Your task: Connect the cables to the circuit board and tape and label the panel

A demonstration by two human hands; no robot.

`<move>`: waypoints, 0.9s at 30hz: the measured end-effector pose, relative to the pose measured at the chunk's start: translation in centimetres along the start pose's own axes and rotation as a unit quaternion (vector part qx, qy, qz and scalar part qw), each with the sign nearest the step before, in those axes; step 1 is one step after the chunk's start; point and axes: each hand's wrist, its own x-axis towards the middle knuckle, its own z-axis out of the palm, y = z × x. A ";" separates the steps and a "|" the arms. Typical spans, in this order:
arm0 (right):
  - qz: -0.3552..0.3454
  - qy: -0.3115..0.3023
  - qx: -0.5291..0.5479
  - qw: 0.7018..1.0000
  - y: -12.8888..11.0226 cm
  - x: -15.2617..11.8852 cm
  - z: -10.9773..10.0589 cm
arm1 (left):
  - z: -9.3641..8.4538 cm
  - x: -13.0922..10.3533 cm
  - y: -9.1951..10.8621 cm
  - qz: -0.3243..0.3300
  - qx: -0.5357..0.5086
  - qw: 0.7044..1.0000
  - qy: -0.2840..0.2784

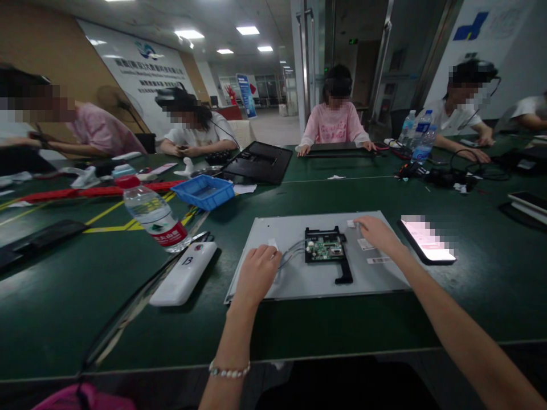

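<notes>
A flat grey panel [286,228] lies on the green table in front of me. Near its middle sits a green circuit board [325,249] in a black bracket [344,270], and grey cables [293,250] run left from the board. My left hand [259,267] is on the panel's left part, beside the cable ends, its fingers curled; what they hold, if anything, is hidden. At the panel's upper right, my right hand [374,232] has its fingers pinched at a small white piece [351,224]. White labels [378,260] lie on the panel below that hand.
Left of the panel are a white power bank [186,273], a water bottle [156,219] and a blue tray [204,192]. A lit phone [428,242] lies to the right. Across the table [482,296], several people sit, one with hands on a dark panel [335,151].
</notes>
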 end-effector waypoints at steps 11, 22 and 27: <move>0.002 0.032 0.013 0.999 -0.8 -0.4 -0.4 | 0.8 -0.2 -0.8 -0.077 -0.069 0.994 0.017; -0.003 0.064 0.040 0.997 0.1 0.0 0.8 | -3.3 5.3 0.0 -0.090 -0.196 0.969 0.123; -0.009 0.069 0.043 0.997 -0.1 0.1 1.0 | -0.4 9.6 0.3 -0.014 -0.319 0.945 0.065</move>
